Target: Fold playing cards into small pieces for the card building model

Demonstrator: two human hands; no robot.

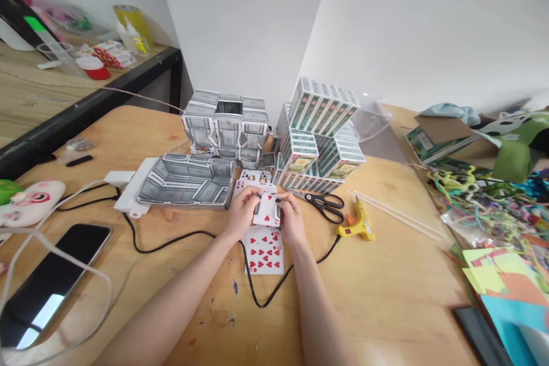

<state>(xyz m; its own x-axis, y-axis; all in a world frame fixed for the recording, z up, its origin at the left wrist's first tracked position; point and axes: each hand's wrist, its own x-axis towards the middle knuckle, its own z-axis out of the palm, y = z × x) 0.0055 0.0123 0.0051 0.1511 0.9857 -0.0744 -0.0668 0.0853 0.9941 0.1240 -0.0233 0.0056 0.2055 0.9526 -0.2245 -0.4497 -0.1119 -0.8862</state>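
Observation:
My left hand point(244, 211) and my right hand point(291, 215) pinch a playing card point(266, 210), a two of hearts, by its two sides. Beneath it on the table lie more heart cards point(264, 257), the nearest a nine. Just beyond my fingers are face-up cards point(253, 177), a queen among them. A shallow tray made of patterned cards point(186, 189) stands left of my hands. Behind it rises a blocky structure built of grey-backed cards point(229, 126). Black-handled scissors point(328, 207) and a yellow glue gun point(359, 222) lie to the right.
Stacked card boxes point(321, 143) stand at the back. A black cord point(171, 243) runs across the table under my wrists from a white power strip point(132, 194). A phone point(55, 280) lies at left, clear glue sticks point(397, 214) at right, coloured paper point(510, 286) at far right.

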